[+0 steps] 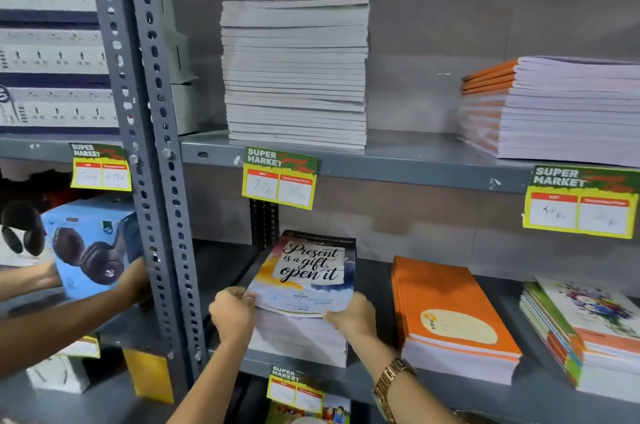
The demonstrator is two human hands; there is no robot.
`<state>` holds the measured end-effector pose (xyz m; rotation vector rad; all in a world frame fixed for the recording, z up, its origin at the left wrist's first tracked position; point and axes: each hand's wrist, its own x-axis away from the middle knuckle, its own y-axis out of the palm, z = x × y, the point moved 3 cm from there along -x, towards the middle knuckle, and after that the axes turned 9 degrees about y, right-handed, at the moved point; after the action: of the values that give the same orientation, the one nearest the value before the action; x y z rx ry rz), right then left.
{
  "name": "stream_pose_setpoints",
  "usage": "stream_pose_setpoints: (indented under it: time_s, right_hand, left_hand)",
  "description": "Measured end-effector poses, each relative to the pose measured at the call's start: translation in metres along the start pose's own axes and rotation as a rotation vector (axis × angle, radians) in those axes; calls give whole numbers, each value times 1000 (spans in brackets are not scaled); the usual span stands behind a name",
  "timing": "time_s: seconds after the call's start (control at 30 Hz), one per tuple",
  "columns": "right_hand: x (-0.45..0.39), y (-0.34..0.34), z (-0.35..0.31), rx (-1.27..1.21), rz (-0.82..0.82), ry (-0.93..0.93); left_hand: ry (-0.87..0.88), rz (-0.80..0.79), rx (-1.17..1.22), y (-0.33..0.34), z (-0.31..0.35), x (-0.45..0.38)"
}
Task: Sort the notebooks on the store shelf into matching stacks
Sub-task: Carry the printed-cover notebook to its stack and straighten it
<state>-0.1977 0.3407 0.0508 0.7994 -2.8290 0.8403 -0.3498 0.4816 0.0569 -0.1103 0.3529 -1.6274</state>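
The fingers of the left hand curl around the near left corner of the "Present is a gift, open it" notebook, gripping it; a ring shows on one finger. The right hand grips the near right corner of the same notebook, thumb on the cover and the other fingers tucked under the edge. Between the two hands the notebook lies on top of a stack of notebooks, whose white page edges show directly below the fingers. This stack sits on the lower shelf. A gold wristwatch circles the right wrist.

Just beyond the right hand's fingers, to their right, lies an orange notebook stack, apart from the held stack. Farther right is a stack with colourful covers. Above the fingers, on the upper shelf, stands a tall white stack, with an orange-spined stack to its right. Yellow-and-green price tags hang from the shelf edges.

Left of the left hand's fingers, past the perforated grey upright, another person's hands hold a blue headphone box.
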Motion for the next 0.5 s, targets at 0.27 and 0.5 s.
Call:
stream_pose_setpoints:
  time_s: [0.27, 0.5]
  right_hand:
    - [22, -14, 2, 321, 185, -135]
    - [35, -6, 2, 530, 125, -494]
  left_hand:
    - [387, -50, -328, -2, 3, 14]
    - [700, -233, -482, 3, 10, 17]
